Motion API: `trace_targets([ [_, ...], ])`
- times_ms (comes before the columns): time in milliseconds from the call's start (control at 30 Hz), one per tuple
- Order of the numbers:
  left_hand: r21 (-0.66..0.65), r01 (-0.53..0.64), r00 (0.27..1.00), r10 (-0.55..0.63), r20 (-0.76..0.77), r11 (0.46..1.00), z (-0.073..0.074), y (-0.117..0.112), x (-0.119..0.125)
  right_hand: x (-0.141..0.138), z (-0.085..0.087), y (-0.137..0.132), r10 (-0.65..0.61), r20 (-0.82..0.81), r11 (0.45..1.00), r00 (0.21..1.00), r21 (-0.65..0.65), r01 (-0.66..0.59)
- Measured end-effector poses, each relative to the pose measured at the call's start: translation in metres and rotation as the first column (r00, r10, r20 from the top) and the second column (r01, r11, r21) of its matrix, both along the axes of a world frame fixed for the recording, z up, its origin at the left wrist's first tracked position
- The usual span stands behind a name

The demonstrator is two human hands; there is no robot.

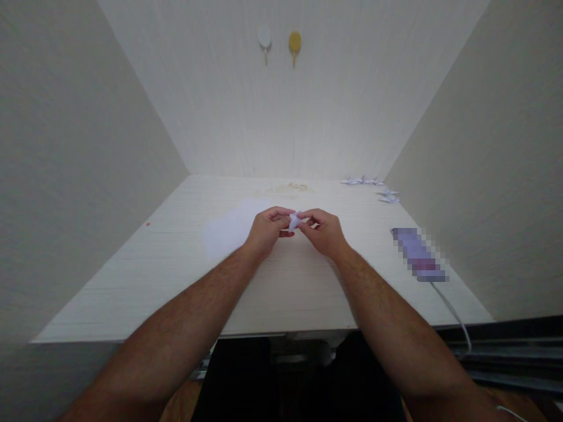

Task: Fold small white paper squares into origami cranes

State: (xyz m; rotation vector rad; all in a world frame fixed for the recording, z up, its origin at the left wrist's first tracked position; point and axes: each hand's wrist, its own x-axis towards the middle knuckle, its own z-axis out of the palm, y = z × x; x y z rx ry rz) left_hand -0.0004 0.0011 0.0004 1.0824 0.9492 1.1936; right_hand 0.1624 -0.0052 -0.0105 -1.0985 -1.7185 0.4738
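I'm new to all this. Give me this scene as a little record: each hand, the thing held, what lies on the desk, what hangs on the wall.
Left hand: pinching one side of the small folded paper
Right hand: pinching its other side
Desk, beside left hand: flat white paper
Desk, far right corner: small folded paper pieces, details too small to tell
Desk, right edge: pixelated device with pale cable
Back wall: white hook, yellow hook

Pale tabletop: white paper, red speck left; folded paper pieces, pixelated device right.
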Motion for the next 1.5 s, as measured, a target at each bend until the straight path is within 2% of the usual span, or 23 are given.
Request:
trace_targets([
  [200,-0.035,0.022,1.000,-0.021,0.010,0.999,-0.0007,0.0001,0.0017,-0.0036,-0.0006,-0.0014,-0.026,0.047,0.999,0.999,-0.020,0.027],
  [300,-0.046,0.024,0.999,-0.022,0.031,0.999,-0.0008,-0.0003,0.0029,-0.0053,-0.0015,-0.0007,-0.063,0.039,0.998,0.997,0.009,0.063],
  [433,-0.049,0.039,0.998,-0.037,0.049,0.998,-0.0004,-0.0016,0.0037,-0.0061,-0.0034,0.0004,0.025,0.014,0.993,1.000,0.118,-0.027],
  [500,-0.044,0.047,0.998,-0.045,0.045,0.998,0.0003,-0.0024,0.0039,-0.0060,-0.0037,0.0002,0.078,0.009,0.989,0.997,0.127,-0.079],
  [667,-0.074,0.028,0.998,-0.023,0.065,0.997,0.0030,-0.0034,0.0049,-0.0055,-0.0030,-0.0009,0.095,0.067,0.990,0.993,0.101,-0.102],
  [900,-0.067,0.002,0.999,0.000,0.033,0.998,0.0031,-0.0034,0.0074,-0.0066,-0.0024,0.0003,0.028,0.158,0.999,0.987,0.041,-0.034],
  [1067,0.014,0.069,0.997,-0.070,0.044,0.998,0.0001,-0.0019,0.0038,-0.0045,-0.0008,0.0009,0.051,0.098,0.999,0.994,0.000,-0.051],
  [1200,0.091,0.119,0.993,-0.120,0.011,0.989,-0.0037,0.0026,-0.0009,-0.0017,0.0000,0.0016,0.074,0.051,0.992,0.996,-0.111,-0.068],
  [1333,0.083,0.108,0.994,-0.108,0.004,0.991,-0.0047,0.0037,-0.0019,-0.0026,0.0008,0.0009,0.040,0.028,0.982,0.999,-0.185,-0.034],
  [1500,0.054,0.119,0.992,-0.121,0.021,0.991,-0.0030,0.0003,0.0013,-0.0044,0.0015,0.0004,-0.008,0.034,0.985,0.999,-0.173,0.014],
])
